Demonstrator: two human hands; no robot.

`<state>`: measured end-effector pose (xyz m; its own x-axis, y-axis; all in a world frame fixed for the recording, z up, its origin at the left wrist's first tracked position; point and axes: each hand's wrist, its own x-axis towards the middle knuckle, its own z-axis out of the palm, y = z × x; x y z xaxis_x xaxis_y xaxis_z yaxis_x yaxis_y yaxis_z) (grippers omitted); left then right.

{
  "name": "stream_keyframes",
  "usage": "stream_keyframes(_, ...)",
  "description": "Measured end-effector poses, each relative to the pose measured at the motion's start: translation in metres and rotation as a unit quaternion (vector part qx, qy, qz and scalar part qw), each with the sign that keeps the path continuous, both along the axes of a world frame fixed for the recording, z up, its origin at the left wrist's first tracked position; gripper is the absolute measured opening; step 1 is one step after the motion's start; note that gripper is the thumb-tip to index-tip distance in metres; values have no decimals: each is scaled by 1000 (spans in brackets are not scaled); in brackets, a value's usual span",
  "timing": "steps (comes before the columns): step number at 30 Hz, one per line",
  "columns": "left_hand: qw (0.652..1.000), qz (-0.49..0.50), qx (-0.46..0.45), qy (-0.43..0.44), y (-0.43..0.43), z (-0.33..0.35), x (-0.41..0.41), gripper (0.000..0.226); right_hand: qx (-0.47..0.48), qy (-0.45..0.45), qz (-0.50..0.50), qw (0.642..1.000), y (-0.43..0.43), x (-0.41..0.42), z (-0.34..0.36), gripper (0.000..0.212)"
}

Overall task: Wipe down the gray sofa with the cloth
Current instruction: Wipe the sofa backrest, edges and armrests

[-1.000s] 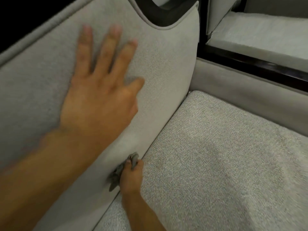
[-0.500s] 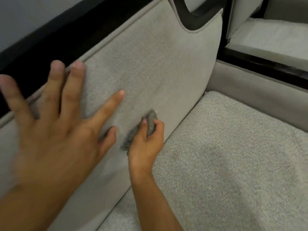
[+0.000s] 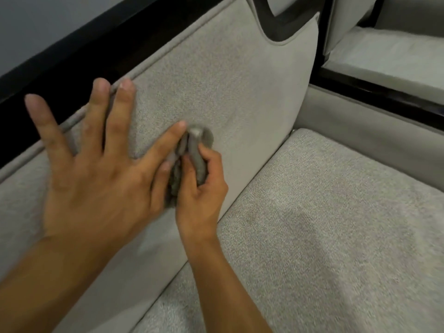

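The back cushion (image 3: 216, 80) stood left of the seat cushion (image 3: 324, 224). The left hand (image 3: 96, 183) lay spread over the back cushion. Just right of it, the right hand (image 3: 201, 191) held the cloth (image 3: 197, 152) against the same cushion. A side panel (image 3: 360, 131) bordered the seat cushion's far edge.

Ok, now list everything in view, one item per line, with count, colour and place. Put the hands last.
back cushion: one, gray, upright across the left and centre
dark trim: one band, near black, curved along the back cushion's top right corner
seat cushion: one, light gray, lower right, below the back cushion
side panel: one, gray, behind the seat cushion on the right
black frame: one, black, along the back cushion's upper edge
wall: one, blue-gray, top left
neighbouring cushion: one, pale gray, top right
cloth: one, gray, bunched against the back cushion
left hand: one, fingers spread over the back cushion
right hand: one, grips the cloth
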<state>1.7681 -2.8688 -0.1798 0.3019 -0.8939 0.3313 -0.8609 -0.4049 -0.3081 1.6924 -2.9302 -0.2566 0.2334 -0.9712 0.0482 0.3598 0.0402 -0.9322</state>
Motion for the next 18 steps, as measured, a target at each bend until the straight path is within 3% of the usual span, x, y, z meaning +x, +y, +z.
stream_keyframes(2,999,22,23,5,-3,-7,2,74,78,71,-2,994,9,-2,-34,14)
stream_keyframes(4,999,-16,38,-27,2,0,6,69,187,139,3,972,20,-1,-70,8)
stream_keyframes(6,998,-41,16,-38,7,10,3,68,227,179,18,957,27,-2,-84,11)
stream_keyframes(11,998,-36,29,-51,3,10,0,67,71,71,33,994,42,0,-46,26)
stream_keyframes(13,998,-32,23,-53,5,13,-1,68,94,68,32,993,51,4,-48,26)
stream_keyframes(15,997,-31,17,-66,9,14,-4,67,205,137,48,968,57,3,-77,26)
stream_keyframes(18,996,-31,27,-84,7,17,-5,65,352,234,158,892,68,-6,-136,17)
